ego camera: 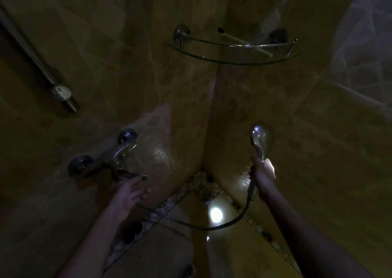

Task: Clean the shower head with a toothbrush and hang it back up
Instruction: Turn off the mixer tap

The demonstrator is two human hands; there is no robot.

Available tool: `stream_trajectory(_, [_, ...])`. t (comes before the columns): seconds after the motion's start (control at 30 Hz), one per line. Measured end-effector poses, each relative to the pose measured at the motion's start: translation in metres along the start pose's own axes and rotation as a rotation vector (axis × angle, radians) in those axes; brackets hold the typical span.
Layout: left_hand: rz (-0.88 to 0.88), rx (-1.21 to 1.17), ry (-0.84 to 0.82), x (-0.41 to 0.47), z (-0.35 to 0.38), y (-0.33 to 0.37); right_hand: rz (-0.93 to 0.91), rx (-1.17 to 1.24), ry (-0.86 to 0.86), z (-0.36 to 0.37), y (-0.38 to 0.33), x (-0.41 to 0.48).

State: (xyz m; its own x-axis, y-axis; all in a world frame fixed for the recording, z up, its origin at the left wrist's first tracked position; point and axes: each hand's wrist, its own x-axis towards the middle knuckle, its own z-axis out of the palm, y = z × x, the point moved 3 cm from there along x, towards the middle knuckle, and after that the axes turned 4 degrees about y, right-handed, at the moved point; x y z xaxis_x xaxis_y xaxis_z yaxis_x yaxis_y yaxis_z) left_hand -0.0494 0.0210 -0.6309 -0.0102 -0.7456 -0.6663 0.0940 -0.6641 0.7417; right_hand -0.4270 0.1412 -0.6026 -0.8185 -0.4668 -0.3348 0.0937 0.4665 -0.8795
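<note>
In a dim tiled shower corner, my right hand (262, 177) grips the handle of the chrome shower head (262, 139), which points upward. Its metal hose (212, 227) loops down and left toward the wall mixer tap (115, 158). My left hand (131, 189) reaches just below the tap, fingers apart, holding nothing; whether it touches the tap's lower part I cannot tell. A toothbrush (244, 41) with a white handle and dark head lies on the glass corner shelf (233, 60) above.
A vertical slide rail with a holder (61, 92) is mounted on the left wall. A round floor drain (206, 197) sits in the corner, with a bright light reflection beside it. A dark round object (132, 232) rests low by the left wall.
</note>
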Motion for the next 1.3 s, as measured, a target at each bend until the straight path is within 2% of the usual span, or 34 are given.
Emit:
stream_trajectory(0.33, [-0.038, -0.111, -0.012, -0.017, 0.011, 0.0, -0.035, -0.136, -0.035, -0.011, -0.01, 0.01])
stream_trajectory(0.7, [-0.065, -0.062, -0.007, -0.018, 0.01, 0.004, -0.039, -0.098, -0.044, -0.012, -0.013, 0.009])
stream_trajectory(1.3, [-0.079, -0.183, -0.02, -0.01, 0.01, 0.002, -0.043, -0.133, -0.033, -0.013, -0.012, 0.014])
